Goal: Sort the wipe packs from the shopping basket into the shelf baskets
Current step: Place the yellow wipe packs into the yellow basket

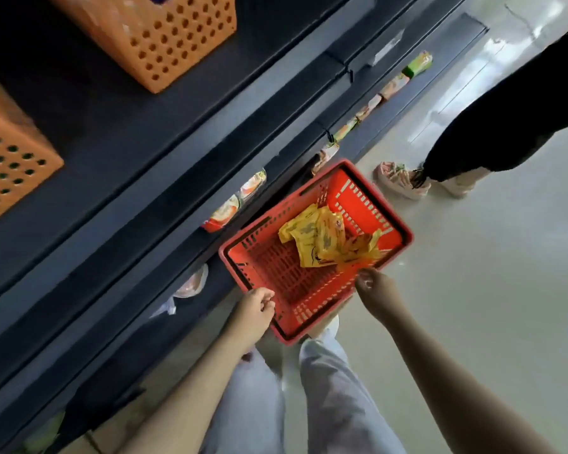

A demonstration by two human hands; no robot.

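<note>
A red shopping basket [309,290] stands on the floor in front of my legs. Several yellow wipe packs [315,237] lie heaped in its far right part. My right hand [376,291] is at the basket's right rim, and its curled fingertips pinch the near edge of one yellow wipe pack [354,257] that lies against the rim. My left hand [254,311] hovers at the near left rim with loosely curled fingers and holds nothing. Two orange perforated shelf baskets [164,37] [7,158] sit on the dark shelf at the upper left.
The dark shelving [145,178] runs diagonally along the left, with packaged goods [223,214] on its lower levels beside the basket. Another person's leg and shoes [404,180] stand just beyond the basket on the pale floor [489,290].
</note>
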